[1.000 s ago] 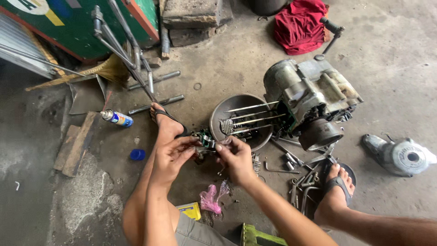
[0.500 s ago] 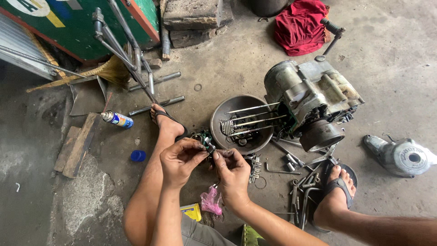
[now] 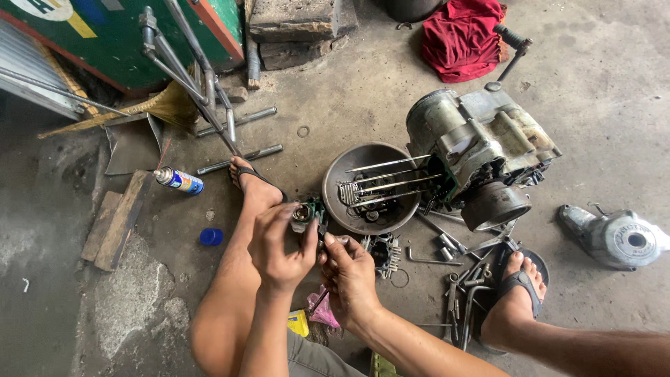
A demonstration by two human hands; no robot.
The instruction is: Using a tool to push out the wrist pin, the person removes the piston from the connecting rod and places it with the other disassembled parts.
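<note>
Now — left hand (image 3: pixel 279 248) pinches small metal part (image 3: pixel 304 213) above the floor (image 3: pixel 335 112), near the bowl (image 3: pixel 340 183) | right hand (image 3: pixel 351 276) holds thin tool (image 3: pixel 322 230) against it | looks hard, greasy, slippery — hold its sides firmly.

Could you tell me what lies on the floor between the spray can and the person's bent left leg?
In the head view, a small blue cap lies on the bare concrete between the spray can and the left leg.

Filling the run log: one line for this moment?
left hand: holds small metal part | right hand: on same part | metal bowl beyond | engine right
</note>
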